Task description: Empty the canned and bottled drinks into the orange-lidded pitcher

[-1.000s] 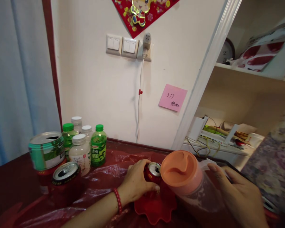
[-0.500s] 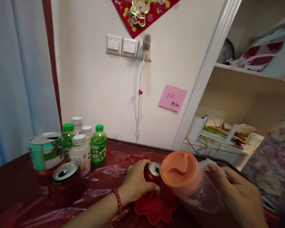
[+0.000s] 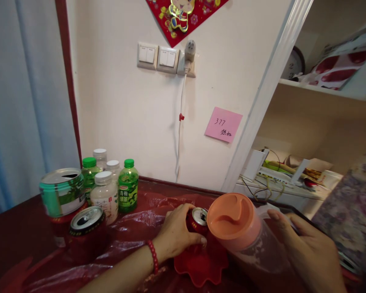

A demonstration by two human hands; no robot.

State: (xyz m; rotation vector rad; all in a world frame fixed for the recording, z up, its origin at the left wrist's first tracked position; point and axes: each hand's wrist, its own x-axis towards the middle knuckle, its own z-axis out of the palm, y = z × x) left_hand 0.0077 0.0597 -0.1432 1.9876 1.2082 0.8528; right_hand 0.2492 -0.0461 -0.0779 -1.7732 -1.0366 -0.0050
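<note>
My left hand (image 3: pixel 178 230), with a red bead bracelet at the wrist, is wrapped round a small red drink can (image 3: pixel 199 219). The can has an opened top and is at a red dish with a wavy rim (image 3: pixel 203 266); whether it stands inside the dish is hidden. In my right hand (image 3: pixel 311 248) is the handle of a clear plastic pitcher (image 3: pixel 259 248) with an orange lid (image 3: pixel 230 217). The pitcher tilts to the left, its lid close beside the can's top. Some liquid or foam shows through its wall.
At the left stand a red can (image 3: pixel 87 228), a green can (image 3: pixel 62 191) on top of another red can, and several bottles with green or white caps (image 3: pixel 128 187). Another can (image 3: pixel 349 264) shows at the right edge. Wrinkled plastic film (image 3: pixel 131 228) covers the table.
Both hands keep their grip, and the pitcher stays tilted by the can. The whole view has shifted slightly; nothing else has visibly moved.
</note>
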